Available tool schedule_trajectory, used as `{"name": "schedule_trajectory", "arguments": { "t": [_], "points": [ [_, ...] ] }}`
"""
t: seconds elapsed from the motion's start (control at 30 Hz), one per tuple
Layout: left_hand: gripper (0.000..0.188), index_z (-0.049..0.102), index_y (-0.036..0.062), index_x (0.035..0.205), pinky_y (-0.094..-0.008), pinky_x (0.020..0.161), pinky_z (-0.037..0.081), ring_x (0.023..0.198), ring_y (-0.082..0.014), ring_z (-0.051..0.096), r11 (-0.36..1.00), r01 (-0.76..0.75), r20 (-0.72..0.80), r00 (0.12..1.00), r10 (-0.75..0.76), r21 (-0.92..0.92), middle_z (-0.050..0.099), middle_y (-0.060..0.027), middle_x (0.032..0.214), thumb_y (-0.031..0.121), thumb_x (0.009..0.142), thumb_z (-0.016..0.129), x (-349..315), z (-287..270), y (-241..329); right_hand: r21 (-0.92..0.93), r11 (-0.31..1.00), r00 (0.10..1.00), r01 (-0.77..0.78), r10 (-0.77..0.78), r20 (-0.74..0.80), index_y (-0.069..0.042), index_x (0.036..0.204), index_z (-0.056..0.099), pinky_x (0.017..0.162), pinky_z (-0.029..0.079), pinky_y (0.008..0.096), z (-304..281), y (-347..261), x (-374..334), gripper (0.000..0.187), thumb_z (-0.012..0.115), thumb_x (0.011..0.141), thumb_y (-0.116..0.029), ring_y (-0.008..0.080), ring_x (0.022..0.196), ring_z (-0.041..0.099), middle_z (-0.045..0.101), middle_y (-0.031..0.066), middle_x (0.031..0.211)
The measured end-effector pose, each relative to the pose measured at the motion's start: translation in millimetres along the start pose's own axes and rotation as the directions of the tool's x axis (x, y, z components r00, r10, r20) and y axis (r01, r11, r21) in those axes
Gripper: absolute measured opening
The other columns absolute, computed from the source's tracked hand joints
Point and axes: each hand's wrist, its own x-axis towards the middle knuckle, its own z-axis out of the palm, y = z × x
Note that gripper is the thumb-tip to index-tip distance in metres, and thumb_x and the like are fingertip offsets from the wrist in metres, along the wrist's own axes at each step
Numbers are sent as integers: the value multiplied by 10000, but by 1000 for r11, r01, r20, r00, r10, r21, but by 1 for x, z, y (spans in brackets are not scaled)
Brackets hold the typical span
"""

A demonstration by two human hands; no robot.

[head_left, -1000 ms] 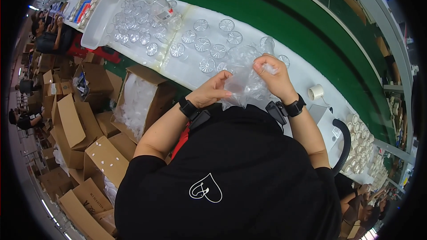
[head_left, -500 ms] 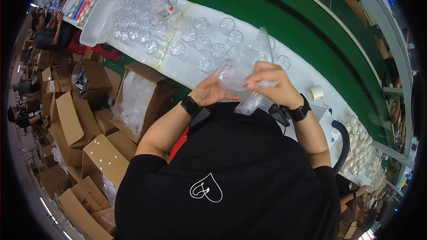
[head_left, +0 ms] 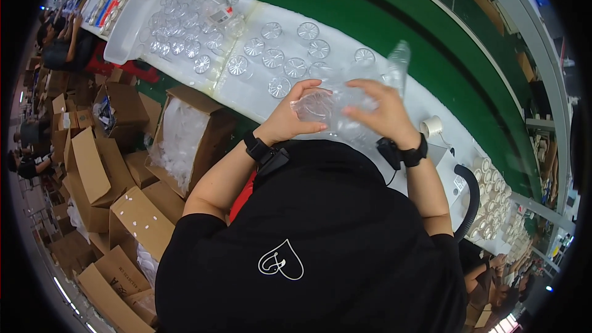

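Note:
My left hand [head_left: 287,117] grips a rounded clear piece [head_left: 313,108], probably a cup, between thumb and fingers. Thin clear plastic film [head_left: 354,124], like a bag, spreads around it and to the right, with a crumpled end [head_left: 398,65] sticking up past my right hand [head_left: 388,114]. That hand is over the film, slightly blurred, its thumb and fingers apart. Beyond my hands, several clear round pieces with radial ribs [head_left: 273,58] stand spaced out on the white table [head_left: 246,95].
More clear pieces [head_left: 185,24] crowd the table's left, beside a bottle [head_left: 213,3] and a white bin [head_left: 132,21]. At right are a white roll [head_left: 431,126], a black hose [head_left: 472,197] and many cream-coloured rolls [head_left: 493,203]. Cardboard boxes [head_left: 92,160] fill the left floor; people are farther off.
My right hand has gone from a pinch on the film to spread fingers. My left hand has closed further around the clear piece, and the film's loose end has swung right.

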Motion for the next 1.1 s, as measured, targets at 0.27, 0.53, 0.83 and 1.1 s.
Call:
{"name": "schedule_trajectory", "arguments": {
  "t": [0.27, 0.53, 0.83, 1.1],
  "points": [
    [794, 314, 52, 1308, -305, 931, 406, 1104, -159, 483, 994, 72, 66, 996, -66, -85, 519, -87, 1191, 59, 658, 771, -3, 0, -2, 176, 981, 962, -81, 31, 270, -49, 885, 632, 641, 431, 274, 30, 5, -4, 140, 681, 756, -73, 188, 675, 536, 552, 62, 729],
    [659, 448, 44, 1220, -289, 936, 383, 1067, -139, 494, 979, 188, 304, 940, -154, -85, 532, -62, 1158, 59, 645, 770, -3, -8, 13, 401, 894, 936, -199, 53, 347, -41, 789, 571, 690, 393, 265, 10, -4, -3, 79, 617, 806, -103, 132, 720, 482, 512, 13, 750],
    [725, 438, 27, 1243, -324, 983, 357, 1142, -209, 492, 939, 133, 353, 936, -14, -318, 527, -83, 1189, 158, 635, 811, -17, -44, 7, 506, 751, 891, -425, 247, 381, -50, 831, 503, 815, 329, 245, -36, 39, -34, 175, 540, 877, -215, 114, 786, 408, 439, -10, 813],
    [758, 417, 18, 1268, -317, 992, 356, 1159, -210, 492, 951, 195, 243, 960, -136, -239, 546, -98, 1172, 197, 649, 815, -5, -24, 15, 354, 926, 988, -130, 90, 126, -54, 937, 537, 899, 342, 272, -7, 21, -19, 245, 601, 836, -268, 144, 908, 461, 490, 22, 912]
  ]
}}
